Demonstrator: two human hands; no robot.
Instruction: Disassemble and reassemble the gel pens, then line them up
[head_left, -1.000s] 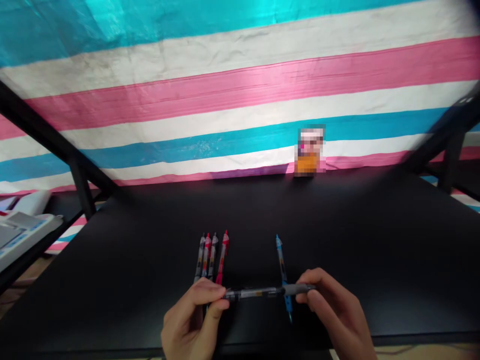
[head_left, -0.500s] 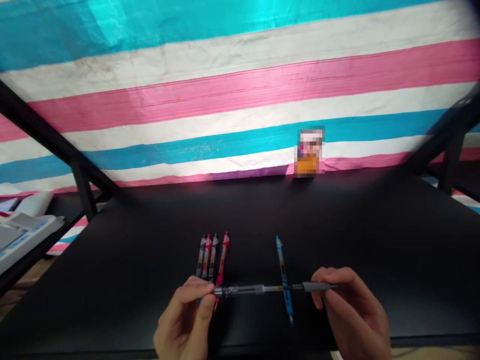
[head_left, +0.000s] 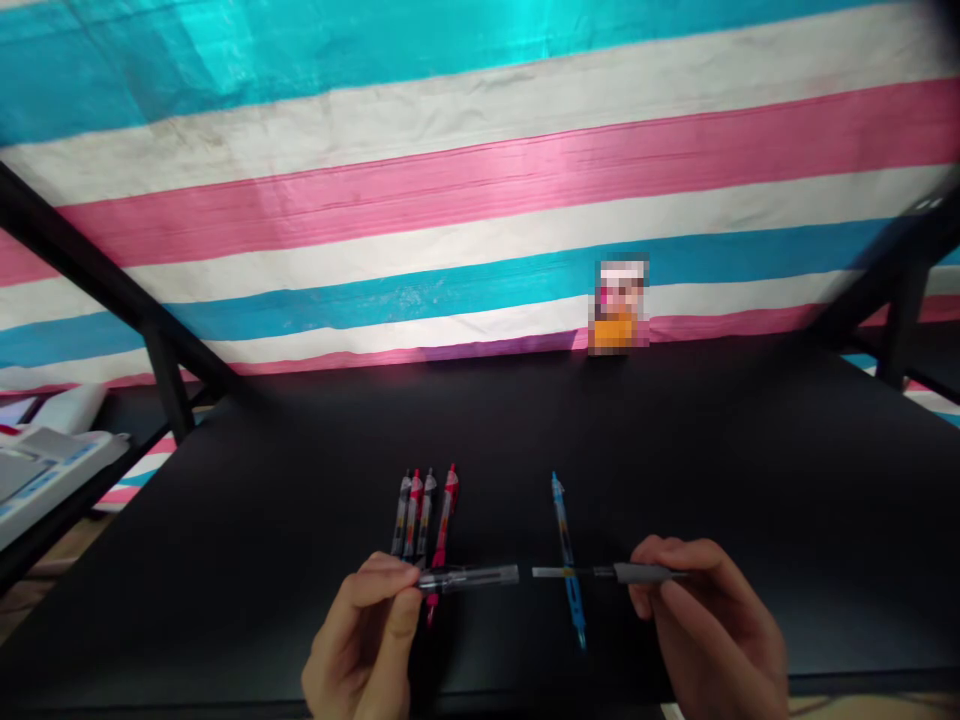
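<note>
Between the thumb and fingers of my left hand (head_left: 364,635) is the clear pen barrel (head_left: 476,577), pointing right with its end uncovered. My right hand (head_left: 712,620) pinches the grey grip section (head_left: 641,573) of the same pen, from which the thin ink refill (head_left: 555,572) sticks out to the left. A small gap separates barrel and refill. Beneath the refill, a blue pen (head_left: 562,520) lies on the black table. Several black and red pens lie side by side beyond my left hand; a red pen (head_left: 448,510) is rightmost, partly hidden by the barrel.
The black table (head_left: 300,430) extends to a striped plastic sheet (head_left: 450,220) behind it. A pixelated object (head_left: 619,308) stands at the table's back edge. Dark frame bars (head_left: 169,370) rise at both sides. A white device (head_left: 56,475) sits at far left.
The two halves of the pen have come apart: the refill has slid out of the barrel. My left hand has shifted slightly left and my right hand slightly right.
</note>
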